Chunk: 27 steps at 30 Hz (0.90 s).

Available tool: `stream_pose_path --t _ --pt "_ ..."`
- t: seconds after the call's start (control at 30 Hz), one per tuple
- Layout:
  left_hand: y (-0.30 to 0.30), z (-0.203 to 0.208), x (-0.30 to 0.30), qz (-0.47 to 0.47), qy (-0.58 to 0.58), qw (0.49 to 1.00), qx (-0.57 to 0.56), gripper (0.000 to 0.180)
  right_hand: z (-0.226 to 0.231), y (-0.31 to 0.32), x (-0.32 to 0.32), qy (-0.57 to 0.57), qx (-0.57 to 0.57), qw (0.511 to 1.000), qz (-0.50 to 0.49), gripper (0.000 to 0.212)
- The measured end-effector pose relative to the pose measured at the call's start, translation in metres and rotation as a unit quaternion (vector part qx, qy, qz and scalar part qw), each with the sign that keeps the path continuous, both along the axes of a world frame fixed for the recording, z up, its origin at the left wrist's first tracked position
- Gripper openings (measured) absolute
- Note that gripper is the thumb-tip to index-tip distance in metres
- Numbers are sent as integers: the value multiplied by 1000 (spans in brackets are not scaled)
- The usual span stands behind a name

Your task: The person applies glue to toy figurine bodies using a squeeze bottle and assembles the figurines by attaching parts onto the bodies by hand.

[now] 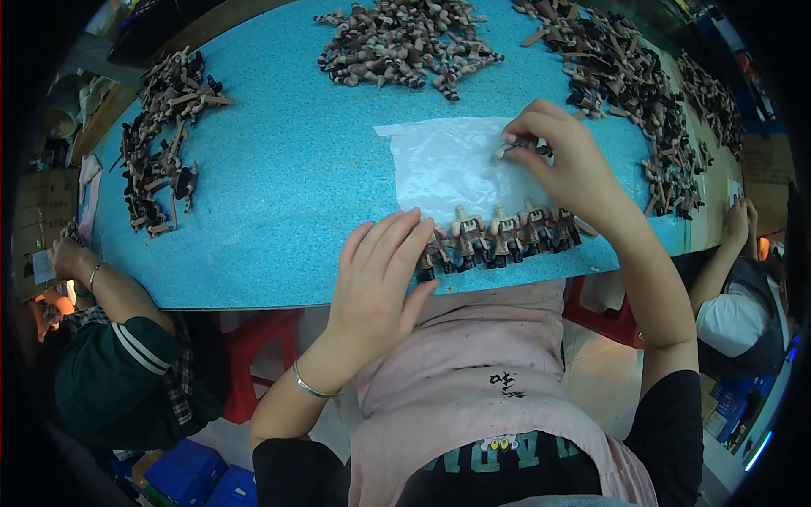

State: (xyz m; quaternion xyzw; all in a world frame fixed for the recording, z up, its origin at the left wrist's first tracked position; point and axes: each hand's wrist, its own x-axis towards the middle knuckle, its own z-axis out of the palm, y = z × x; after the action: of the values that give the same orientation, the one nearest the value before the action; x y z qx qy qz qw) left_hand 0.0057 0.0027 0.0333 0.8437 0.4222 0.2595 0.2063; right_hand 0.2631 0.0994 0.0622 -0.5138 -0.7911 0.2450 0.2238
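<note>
Between the thumb and fingers of my right hand (562, 156) is a small toy figure (513, 145), held just above the right part of a clear plastic bag (443, 165). The bag lies flat on the blue table. Along its near edge, several toy figures (505, 235) lie side by side in a row, heads pointing away from me. My left hand (380, 270) rests at the left end of that row, fingers stretched out and touching the leftmost figure (432, 253). What lies under its fingertips is partly hidden.
A heap of figures (397, 42) lies at the far middle of the blue table (270, 169). More piles stand at the left (165, 144) and right (625, 76). Co-workers sit on both sides, with a left co-worker's hand (74, 253) at the table edge. A red stool (262, 355) stands below.
</note>
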Motion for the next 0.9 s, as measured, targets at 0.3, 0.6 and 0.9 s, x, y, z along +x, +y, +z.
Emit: stream_pose_path --t 0.3,0.6,0.9 --pt "-7 -3 -3 15 -18 1000 7 64 -1 -9 6 -32 37 999 -2 16" --pt "-30 9 -34 96 -189 970 -118 59 16 -78 -2 333 -261 902 -83 25" --pt "-49 9 1 5 -183 959 -216 62 -8 -139 -37 345 -225 911 25 22"
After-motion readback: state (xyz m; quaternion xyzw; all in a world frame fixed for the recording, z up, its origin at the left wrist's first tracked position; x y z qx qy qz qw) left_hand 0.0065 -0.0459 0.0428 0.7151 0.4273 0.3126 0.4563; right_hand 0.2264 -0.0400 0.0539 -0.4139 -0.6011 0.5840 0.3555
